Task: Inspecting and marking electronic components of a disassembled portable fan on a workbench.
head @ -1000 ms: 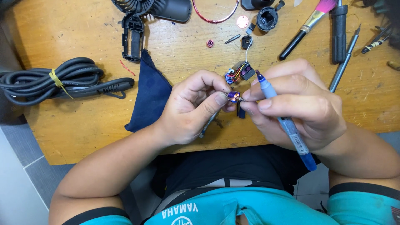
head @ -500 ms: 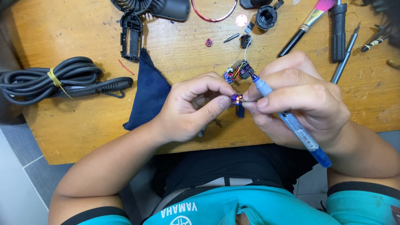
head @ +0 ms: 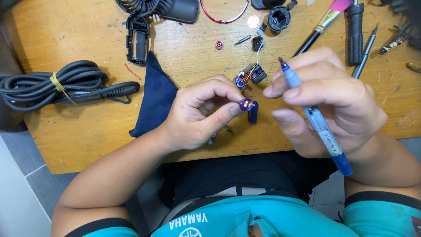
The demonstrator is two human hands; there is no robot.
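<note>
Head view: small motor part pinched over a cluttered wooden bench (head: 87, 127)
The left hand (head: 199, 112) pinches a tiny copper-wound part (head: 245, 104) at its fingertips; the right hand (head: 326, 98), just beside it but apart, grips a blue pen (head: 313, 118) with tip raised. Behind them lie a wired module (head: 252, 73), a navy cloth (head: 155, 94), a coiled black cable (head: 57, 85), a black casing (head: 137, 39), a red ring (head: 219, 13) and tools (head: 355, 30)
</note>
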